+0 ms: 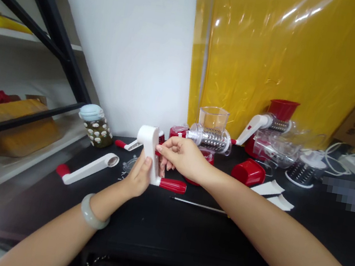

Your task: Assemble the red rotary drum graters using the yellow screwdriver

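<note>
My left hand (pixel 138 178) is closed around a white crank handle (pixel 148 138) with a red grip (pixel 172 186), held upright above the black table. At the handle's right side, my right hand (pixel 187 156) has its thumb and fingers pinched together; whatever is between them is too small or hidden to make out. Another white crank handle (pixel 90 169) with a red knob lies to the left. Behind it is a smaller crank handle (pixel 132 145), partly covered. A rotary grater (pixel 211 138) with a clear hopper stands behind my right hand.
A screwdriver (pixel 199 205) lies in front of my hands. On the right are a red cup-shaped part (pixel 249 171), white curved pieces (pixel 269 188), a grater drum (pixel 305 169) and a second grater (pixel 278 123). A patterned jar (pixel 96 128) stands at the left, beside a black-framed shelf (pixel 58 50).
</note>
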Demonstrator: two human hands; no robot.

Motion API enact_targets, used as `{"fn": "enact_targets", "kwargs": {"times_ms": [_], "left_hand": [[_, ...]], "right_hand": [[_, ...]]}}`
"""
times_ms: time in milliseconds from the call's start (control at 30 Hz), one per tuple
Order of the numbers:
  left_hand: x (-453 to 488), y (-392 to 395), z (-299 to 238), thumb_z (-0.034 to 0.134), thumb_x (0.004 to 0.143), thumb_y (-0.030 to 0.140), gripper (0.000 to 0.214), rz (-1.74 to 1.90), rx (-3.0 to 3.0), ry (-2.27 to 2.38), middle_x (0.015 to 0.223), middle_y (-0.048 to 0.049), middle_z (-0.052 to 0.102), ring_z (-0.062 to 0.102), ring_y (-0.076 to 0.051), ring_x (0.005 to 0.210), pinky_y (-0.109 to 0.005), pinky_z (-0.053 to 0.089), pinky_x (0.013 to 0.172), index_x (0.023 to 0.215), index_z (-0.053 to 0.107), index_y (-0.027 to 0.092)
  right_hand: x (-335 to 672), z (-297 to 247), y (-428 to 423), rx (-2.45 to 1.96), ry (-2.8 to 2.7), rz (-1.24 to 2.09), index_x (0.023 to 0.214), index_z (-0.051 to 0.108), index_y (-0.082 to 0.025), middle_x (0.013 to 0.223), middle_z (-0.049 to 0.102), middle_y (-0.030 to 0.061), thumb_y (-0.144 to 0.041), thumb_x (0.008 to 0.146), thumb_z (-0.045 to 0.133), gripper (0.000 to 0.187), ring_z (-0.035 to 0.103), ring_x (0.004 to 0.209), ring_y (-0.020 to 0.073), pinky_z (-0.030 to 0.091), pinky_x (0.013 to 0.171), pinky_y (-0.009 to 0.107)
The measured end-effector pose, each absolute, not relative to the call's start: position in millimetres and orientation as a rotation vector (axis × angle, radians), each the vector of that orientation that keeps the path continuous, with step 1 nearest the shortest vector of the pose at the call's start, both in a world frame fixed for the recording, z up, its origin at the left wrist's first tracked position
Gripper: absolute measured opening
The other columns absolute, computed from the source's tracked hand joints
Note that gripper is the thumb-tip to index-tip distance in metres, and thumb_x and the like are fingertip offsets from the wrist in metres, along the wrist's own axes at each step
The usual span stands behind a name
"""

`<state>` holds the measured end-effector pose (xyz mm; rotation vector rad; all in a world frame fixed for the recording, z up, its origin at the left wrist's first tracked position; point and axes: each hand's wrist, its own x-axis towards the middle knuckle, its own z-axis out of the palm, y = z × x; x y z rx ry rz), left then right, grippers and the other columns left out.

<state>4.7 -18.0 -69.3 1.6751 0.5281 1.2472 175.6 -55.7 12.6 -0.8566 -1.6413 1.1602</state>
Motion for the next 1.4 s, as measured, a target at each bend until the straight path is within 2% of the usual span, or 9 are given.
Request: {"fn": "enact_targets", "kwargs": {"times_ms": [133, 333, 500, 700, 867, 1167, 1267, 1400], "left_hand": [[6, -16, -72, 0.045, 0.092, 0.065, 0.048, 1.258, 1.688, 0.523, 0.078, -0.0012, 0.060, 0.060, -0.017, 0.066, -0.032, 0.051, 0.065, 0.103, 0.050, 0.019], [8, -18, -70, 0.047, 0.089, 0.069, 0.051, 1.287, 1.660, 0.524, 0.070, -0.0001, 0.060, 0.060, -0.017, 0.061, -0.030, 0.049, 0.057, 0.099, 0.051, 0.019], [15, -26, -59, 0.048, 0.085, 0.074, 0.058, 1.252, 1.655, 0.498, 0.069, -0.0016, 0.063, 0.060, -0.017, 0.057, -0.029, 0.046, 0.050, 0.098, 0.054, 0.018], [17, -29, -54, 0.038, 0.085, 0.079, 0.066, 1.136, 1.692, 0.491, 0.055, -0.0035, 0.060, 0.056, -0.016, 0.048, -0.028, 0.044, 0.048, 0.075, 0.058, 0.016], [16, -29, -54, 0.031, 0.085, 0.081, 0.075, 1.026, 1.698, 0.502, 0.054, -0.0062, 0.061, 0.056, -0.017, 0.047, -0.029, 0.046, 0.049, 0.070, 0.061, 0.014], [15, -34, -54, 0.034, 0.091, 0.073, 0.063, 0.950, 1.728, 0.424, 0.063, -0.0039, 0.061, 0.058, -0.015, 0.048, -0.028, 0.048, 0.049, 0.078, 0.056, 0.016], [15, -35, -54, 0.039, 0.092, 0.070, 0.054, 0.937, 1.729, 0.383, 0.067, -0.0033, 0.062, 0.060, -0.015, 0.051, -0.026, 0.048, 0.048, 0.083, 0.051, 0.017], [12, -35, -50, 0.045, 0.096, 0.058, 0.038, 0.881, 1.703, 0.268, 0.077, -0.0042, 0.067, 0.065, -0.016, 0.057, -0.025, 0.049, 0.052, 0.092, 0.047, 0.019]], "right_hand": [[175, 13, -57, -0.780, -1.598, 1.207, 0.089, 0.046, -0.020, 0.056, 0.061, -0.0074, -0.017, 0.093, 0.058, 0.014, 0.058, 0.046, 0.0079, 0.048, 0.047, 0.020], [182, 14, -58, -0.727, -1.775, 1.211, 0.094, 0.042, -0.021, 0.067, 0.060, -0.0070, -0.010, 0.093, 0.053, 0.015, 0.063, 0.057, 0.0092, 0.055, 0.058, 0.025], [192, 17, -60, -0.705, -2.126, 0.819, 0.098, 0.044, -0.021, 0.074, 0.062, -0.0042, -0.011, 0.093, 0.048, 0.012, 0.067, 0.065, 0.0107, 0.054, 0.064, 0.025], [195, 22, -60, -0.771, -2.254, 0.486, 0.091, 0.047, -0.021, 0.065, 0.065, -0.0036, -0.016, 0.095, 0.050, 0.007, 0.067, 0.064, 0.0127, 0.049, 0.065, 0.026], [198, 27, -61, -0.816, -2.244, 0.296, 0.081, 0.051, -0.019, 0.077, 0.068, 0.0000, -0.014, 0.089, 0.062, 0.015, 0.066, 0.075, 0.0132, 0.045, 0.069, 0.025], [201, 28, -58, -0.814, -2.228, 0.244, 0.081, 0.047, -0.020, 0.074, 0.058, -0.0045, -0.017, 0.078, 0.076, 0.030, 0.055, 0.067, 0.0099, 0.038, 0.062, 0.023], [203, 27, -57, -0.887, -2.163, 0.124, 0.087, 0.046, -0.021, 0.079, 0.057, -0.0036, -0.027, 0.072, 0.083, 0.040, 0.051, 0.067, 0.0109, 0.036, 0.060, 0.025], [206, 27, -58, -0.990, -2.104, -0.006, 0.108, 0.047, -0.020, 0.092, 0.058, 0.0012, -0.036, 0.065, 0.087, 0.061, 0.052, 0.072, 0.0147, 0.038, 0.059, 0.027]]}}
